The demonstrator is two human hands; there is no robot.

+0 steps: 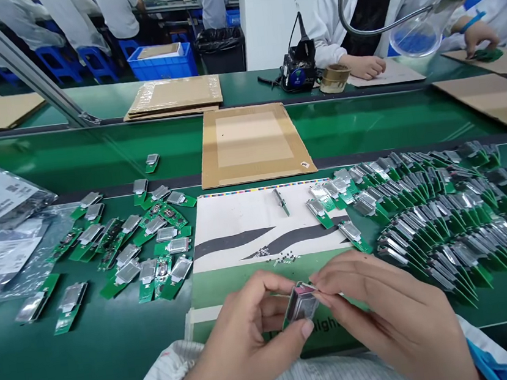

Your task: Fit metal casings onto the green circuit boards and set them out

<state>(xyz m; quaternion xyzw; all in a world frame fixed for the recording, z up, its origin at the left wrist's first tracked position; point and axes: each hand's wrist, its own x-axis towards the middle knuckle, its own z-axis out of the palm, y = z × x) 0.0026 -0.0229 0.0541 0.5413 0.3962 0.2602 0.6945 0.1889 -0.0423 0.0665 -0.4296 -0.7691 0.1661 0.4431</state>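
My left hand (257, 331) is closed on a small circuit board (302, 302) with a silvery metal-and-dark block on it, held tilted above the printed sheet (232, 285). At the board's upper right corner, the thumb and fingertips of my right hand (383, 309) pinch together; whatever is between them is too small to make out. Beyond my hands, tiny metal parts (284, 258) lie scattered on the sheet. One board (281, 202) stands on edge farther up. Loose boards (127, 255) are spread to the left, and dense rows of boards (445, 209) stand at the right.
Clear plastic bags (6, 245) with labels lie at far left. A cardboard sheet (252, 144) rests across the green belt ahead. Past it are a tape roll (335, 78), a black device (298, 67) and co-workers' hands (365, 66). A magnifier lamp (416, 37) hangs upper right.
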